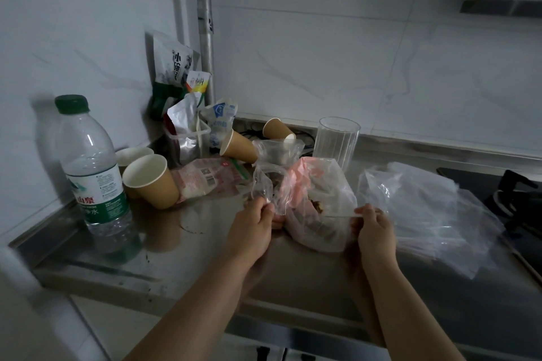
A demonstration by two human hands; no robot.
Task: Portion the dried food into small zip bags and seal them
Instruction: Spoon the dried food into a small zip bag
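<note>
Here your two hands stretch one small zip bag [311,214] between them: your left hand [253,221] pinches its left edge with curled fingers, and your right hand [371,224] pinches the right end of the zip strip. The strip runs left to right, almost level, just above the steel counter [187,249]. Dark dried food [318,205] shows through the plastic near the middle, below the strip. Sealing likely means sliding a pinch along that line, and your right hand sits on it already. The stack of empty bags [425,208] lies just right of your right hand.
</note>
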